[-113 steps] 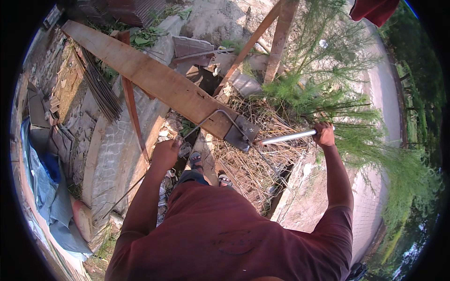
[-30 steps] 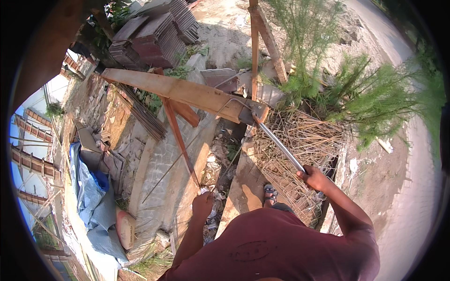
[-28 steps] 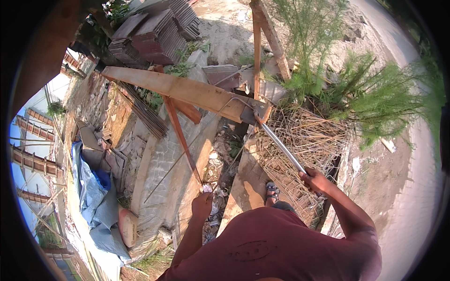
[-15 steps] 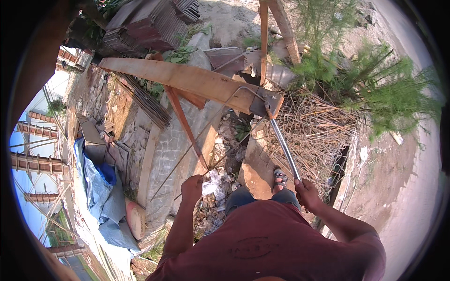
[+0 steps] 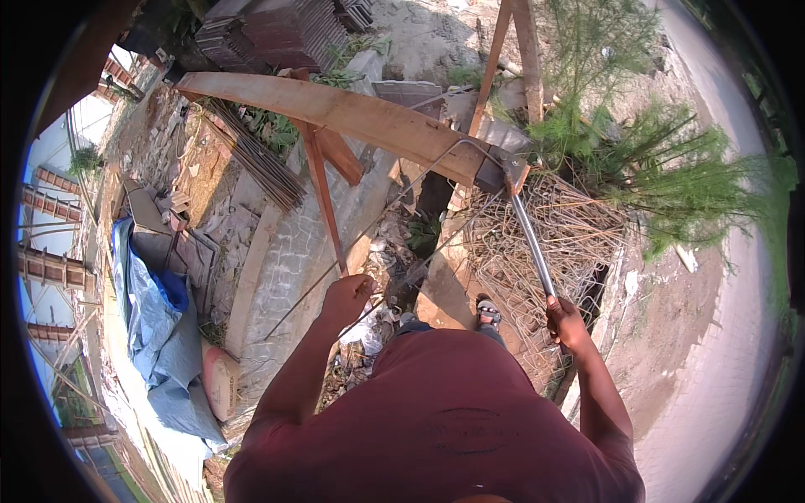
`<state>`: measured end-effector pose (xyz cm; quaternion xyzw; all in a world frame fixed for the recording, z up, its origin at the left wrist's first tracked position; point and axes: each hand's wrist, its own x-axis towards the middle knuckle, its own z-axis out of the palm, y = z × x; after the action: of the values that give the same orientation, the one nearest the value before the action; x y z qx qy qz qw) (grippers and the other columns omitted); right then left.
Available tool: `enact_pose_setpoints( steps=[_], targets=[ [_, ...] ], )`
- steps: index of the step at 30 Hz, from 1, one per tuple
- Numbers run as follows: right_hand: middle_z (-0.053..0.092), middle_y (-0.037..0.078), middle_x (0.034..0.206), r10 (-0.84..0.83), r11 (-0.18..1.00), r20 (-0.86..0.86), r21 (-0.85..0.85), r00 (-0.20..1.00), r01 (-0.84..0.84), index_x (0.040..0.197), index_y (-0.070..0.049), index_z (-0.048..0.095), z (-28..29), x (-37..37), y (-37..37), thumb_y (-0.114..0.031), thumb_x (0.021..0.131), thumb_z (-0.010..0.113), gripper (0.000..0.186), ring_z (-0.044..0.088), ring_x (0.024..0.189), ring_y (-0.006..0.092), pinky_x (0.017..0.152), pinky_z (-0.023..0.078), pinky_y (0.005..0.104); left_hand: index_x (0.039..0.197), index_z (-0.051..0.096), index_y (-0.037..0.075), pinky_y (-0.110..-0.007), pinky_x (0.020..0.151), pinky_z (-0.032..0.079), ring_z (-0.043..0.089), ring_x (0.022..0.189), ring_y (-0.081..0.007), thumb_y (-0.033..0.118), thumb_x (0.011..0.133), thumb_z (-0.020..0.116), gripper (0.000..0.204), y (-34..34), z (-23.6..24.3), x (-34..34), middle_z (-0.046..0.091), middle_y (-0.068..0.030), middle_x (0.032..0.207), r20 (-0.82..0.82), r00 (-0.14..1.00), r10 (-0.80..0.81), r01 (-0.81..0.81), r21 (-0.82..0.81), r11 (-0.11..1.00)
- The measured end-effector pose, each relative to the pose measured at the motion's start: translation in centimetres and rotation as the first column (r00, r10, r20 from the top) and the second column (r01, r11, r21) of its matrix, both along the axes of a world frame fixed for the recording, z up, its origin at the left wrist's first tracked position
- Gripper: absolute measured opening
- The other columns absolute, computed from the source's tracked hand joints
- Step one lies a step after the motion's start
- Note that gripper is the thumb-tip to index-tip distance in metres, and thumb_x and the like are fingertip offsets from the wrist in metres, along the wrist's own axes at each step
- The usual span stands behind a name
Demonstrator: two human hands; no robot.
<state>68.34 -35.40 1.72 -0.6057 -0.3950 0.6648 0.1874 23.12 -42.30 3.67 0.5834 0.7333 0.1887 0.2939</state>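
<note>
A long wooden beam (image 5: pixel 335 109) spans the far side, with a dark metal plate (image 5: pixel 493 172) at its right end. A thin steel rod (image 5: pixel 377 220) runs from a bend at that plate down toward the left. Another straight length of rod (image 5: pixel 432 258) slants below it. My right hand (image 5: pixel 566 323) is wrapped round the lower end of a silver bending bar (image 5: pixel 533 243), whose head meets the plate. My left hand (image 5: pixel 345 302), fingers curled, is between the two rod lengths; what it grips, if anything, is hidden.
Bent steel pieces (image 5: pixel 545 251) lie piled right of my feet. A green feathery plant (image 5: pixel 671 168) spreads beyond. Wooden props (image 5: pixel 317 184) stand under the beam. On the left are a blue tarp (image 5: pixel 155 327), a sack (image 5: pixel 220 381), and straight rods (image 5: pixel 260 163). Stacked tiles (image 5: pixel 277 38) stand far off.
My left hand has risen slightly away from my body, and the lower rod length now shows beside it. My right hand and the bar have shifted slightly right in the picture as the view moved.
</note>
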Motion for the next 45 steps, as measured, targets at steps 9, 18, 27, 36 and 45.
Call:
enact_pose_setpoints(
  steps=[9,18,27,36,45],
  targets=[
    [0.038,-0.001,0.050,0.021,0.998,0.134,0.053,0.991,-0.029,0.073,-0.012,0.045,1.3,-0.4,0.0,-0.046,0.095,0.045,0.041,0.033,0.036,0.0081,0.032,0.028,0.0240,0.093,0.066,0.003,-0.032,0.067,0.045,0.056,0.065,-0.0168,0.035,0.090,0.054,0.033,1.6,-2.1,-10.4,0.059,-0.0069,0.072,0.255,0.908,0.332,-0.225,-0.370,0.901],
    [0.036,-0.006,0.049,0.122,0.917,0.327,0.324,0.937,-0.233,0.075,-0.009,0.048,2.1,3.4,2.4,-0.046,0.092,0.053,0.041,0.031,0.038,0.0038,0.034,0.023,0.0232,0.086,0.066,0.000,-0.033,0.062,0.043,0.053,0.063,-0.0154,0.036,0.089,0.058,0.038,0.3,-2.2,-10.0,0.057,-0.0049,0.067,0.254,0.928,0.274,-0.227,-0.199,0.953],
    [0.043,-0.006,0.055,-0.134,0.774,0.127,0.633,0.983,0.023,0.072,-0.008,0.047,0.0,-1.1,0.7,-0.019,0.086,0.068,0.028,0.036,0.046,0.0033,0.042,0.029,0.0209,0.082,0.061,0.000,-0.028,0.060,0.037,0.041,0.064,-0.0084,0.028,0.089,0.061,0.029,-5.5,5.8,-2.6,0.050,0.0019,0.066,0.408,0.849,0.337,-0.304,-0.146,0.942],
    [0.055,0.001,0.072,0.243,0.690,-0.261,0.723,0.934,0.022,0.099,-0.001,0.062,6.6,-13.5,5.4,-0.023,0.087,0.066,0.025,0.048,0.060,0.0075,0.055,0.040,0.0250,0.085,0.050,0.008,-0.019,0.045,0.028,0.036,0.051,-0.0040,0.030,0.096,0.050,0.025,10.1,12.6,10.9,0.045,0.0022,0.065,0.912,0.401,-0.083,-0.654,0.348,0.672],
    [0.055,0.002,0.068,0.074,0.724,-0.481,0.629,0.874,0.284,0.085,-0.002,0.051,5.7,-11.7,10.5,-0.020,0.089,0.063,0.022,0.050,0.058,0.0099,0.054,0.040,0.0237,0.087,0.048,0.008,-0.020,0.053,0.034,0.042,0.062,-0.0057,0.028,0.097,0.049,0.022,18.0,15.7,23.8,0.049,0.0008,0.071,0.818,0.515,-0.258,-0.591,0.556,0.584]
  ],
)
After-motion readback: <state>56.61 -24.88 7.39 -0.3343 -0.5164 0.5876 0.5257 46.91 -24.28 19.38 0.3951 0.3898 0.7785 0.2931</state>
